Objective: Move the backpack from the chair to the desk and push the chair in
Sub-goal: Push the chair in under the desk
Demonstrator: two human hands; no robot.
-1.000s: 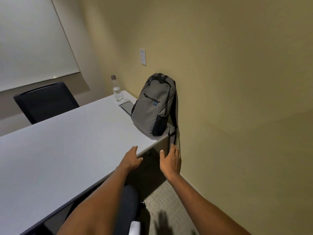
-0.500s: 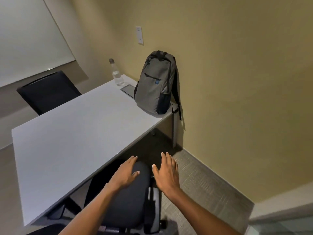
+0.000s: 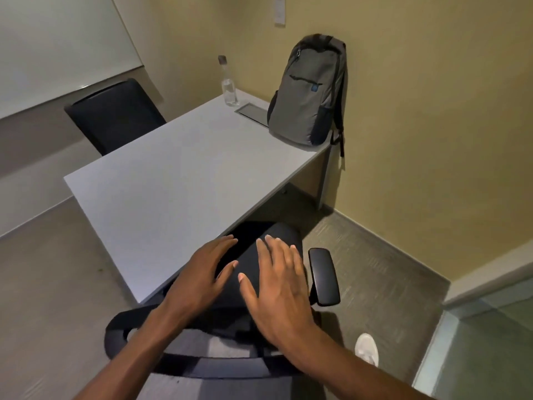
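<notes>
the backpack [image 3: 310,90] was already upright on the desk's [image 3: 161,180] far corner against the wall, so only the chair [image 3: 230,336] was left. its backrest sat right under both wrists, seat pointing at the desk. left hand [image 3: 202,272] and right hand [image 3: 277,287] were both flat, fingers spread, holding nothing (about equally near), so the push would probably go straight forward.

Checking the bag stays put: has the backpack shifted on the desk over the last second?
No. The backpack still stands at the desk's wall-side corner, beside the bottle.

Left hand [image 3: 202,272] and right hand [image 3: 277,287] side by side, palms down, fingers spread
</notes>
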